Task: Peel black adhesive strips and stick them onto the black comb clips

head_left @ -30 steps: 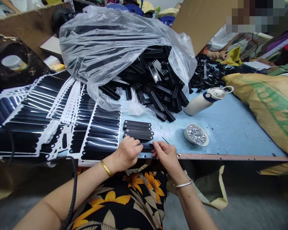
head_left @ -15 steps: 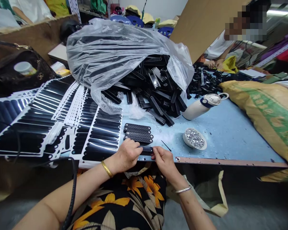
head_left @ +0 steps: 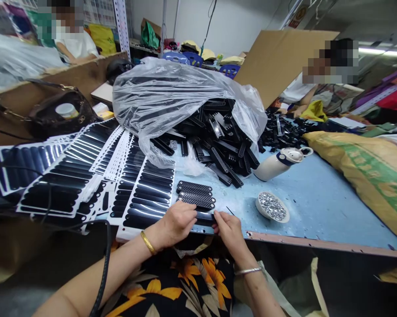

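My left hand [head_left: 179, 223] is closed around the left end of a smooth black strip [head_left: 205, 217] at the table's front edge. The fingers of my right hand [head_left: 229, 227] pinch its right end. Just beyond it lie several black pieces with a textured grid surface [head_left: 196, 199], set side by side. White-backed sheets of rounded black strips [head_left: 150, 187] spread out to the left of my hands. A thin dark sliver [head_left: 230, 211] rests near my right hand. My fingers hide both ends of the held strip.
A clear plastic bag [head_left: 172, 86] spills black comb-toothed pieces [head_left: 218, 141] at the table's middle. On the right are a bowl [head_left: 261, 212] of small shiny metal parts, a tilted white bottle [head_left: 271, 167] and a yellow-green sack [head_left: 360, 163]. People sit at far left and right.
The camera view has tilted upward, so the table sits lower in the picture. Both hands keep hold of the black strip, with little visible change in their grip.
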`<state>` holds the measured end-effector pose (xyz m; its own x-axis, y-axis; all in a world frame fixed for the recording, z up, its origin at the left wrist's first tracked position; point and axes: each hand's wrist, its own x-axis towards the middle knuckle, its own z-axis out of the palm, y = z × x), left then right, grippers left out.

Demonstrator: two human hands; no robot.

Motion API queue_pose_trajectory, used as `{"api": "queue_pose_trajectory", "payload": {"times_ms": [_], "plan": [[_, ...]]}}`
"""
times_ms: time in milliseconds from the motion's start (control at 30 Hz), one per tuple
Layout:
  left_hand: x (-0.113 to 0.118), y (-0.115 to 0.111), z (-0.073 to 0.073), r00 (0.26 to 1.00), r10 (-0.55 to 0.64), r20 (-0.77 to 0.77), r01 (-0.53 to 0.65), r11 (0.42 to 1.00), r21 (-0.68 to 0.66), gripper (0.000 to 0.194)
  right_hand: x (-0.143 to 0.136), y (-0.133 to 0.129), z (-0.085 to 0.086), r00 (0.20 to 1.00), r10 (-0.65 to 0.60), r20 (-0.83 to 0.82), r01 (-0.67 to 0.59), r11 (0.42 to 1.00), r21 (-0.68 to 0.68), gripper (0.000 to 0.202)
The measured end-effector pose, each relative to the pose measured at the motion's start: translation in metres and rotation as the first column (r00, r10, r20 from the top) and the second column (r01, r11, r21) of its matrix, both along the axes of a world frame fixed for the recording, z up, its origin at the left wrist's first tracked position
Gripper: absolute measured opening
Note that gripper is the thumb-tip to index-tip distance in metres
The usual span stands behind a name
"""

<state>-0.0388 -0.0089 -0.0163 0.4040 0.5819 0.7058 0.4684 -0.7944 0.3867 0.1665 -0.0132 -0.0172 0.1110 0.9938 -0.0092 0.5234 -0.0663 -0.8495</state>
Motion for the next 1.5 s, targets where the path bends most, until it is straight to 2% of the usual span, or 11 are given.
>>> {"api": "queue_pose_trajectory", "payload": {"times_ms": [100,167,300,433,533,667,800,900,1033,1233,1500], "plan": [[-0.039,-0.007,0.024,0.988,0.053,0.142,-0.055,0.998,0.013,0.015,0.011,-0.005,0.008,0.996,-0.017,-0.085,0.014,1.0,-0.026,0.062],[-0.077,-0.016,0.038,0.963,0.238,0.127,-0.237,0.971,-0.022,0.013,0.019,-0.008,0.014,0.989,-0.065,-0.135,0.065,0.998,-0.007,0.065],[-0.149,-0.044,0.04,0.777,0.629,-0.022,-0.609,0.742,-0.281,0.023,0.021,-0.009,0.013,0.991,-0.097,-0.096,0.101,0.994,0.032,0.059],[-0.178,-0.08,0.013,0.635,0.759,-0.144,-0.696,0.481,-0.534,0.033,0.003,0.0,-0.004,0.985,-0.055,0.162,0.039,0.994,0.099,0.058],[-0.169,-0.097,-0.003,0.649,0.755,-0.098,-0.579,0.406,-0.707,0.032,0.002,0.005,-0.014,0.949,-0.021,0.315,-0.014,0.994,0.106,0.058],[-0.138,-0.101,-0.008,0.628,0.773,0.084,-0.306,0.345,-0.887,0.028,0.022,-0.001,-0.006,0.96,-0.051,0.274,0.018,0.992,0.122,0.062],[-0.119,-0.093,-0.006,0.449,0.811,0.374,0.149,0.344,-0.927,0.025,0.013,-0.023,0.015,0.927,-0.039,0.374,-0.038,0.98,0.194,0.045],[-0.118,-0.092,-0.005,0.394,0.829,0.396,0.239,0.324,-0.915,0.026,-0.034,-0.042,0.024,0.905,0.295,0.305,-0.38,0.884,0.274,0.027],[-0.12,-0.096,-0.004,0.334,0.839,0.43,0.383,0.296,-0.875,0.032,-0.11,-0.049,0.015,0.774,0.575,0.265,-0.626,0.633,0.455,0.015],[-0.117,-0.095,0.0,0.29,0.831,0.474,0.471,0.307,-0.827,0.031,-0.158,-0.037,-0.006,0.755,0.576,0.313,-0.653,0.615,0.443,0.027],[-0.109,-0.09,0.02,0.365,0.777,0.513,0.502,0.299,-0.811,0.02,-0.171,-0.037,0.001,0.793,0.589,0.156,-0.589,0.674,0.446,0.025]]}}
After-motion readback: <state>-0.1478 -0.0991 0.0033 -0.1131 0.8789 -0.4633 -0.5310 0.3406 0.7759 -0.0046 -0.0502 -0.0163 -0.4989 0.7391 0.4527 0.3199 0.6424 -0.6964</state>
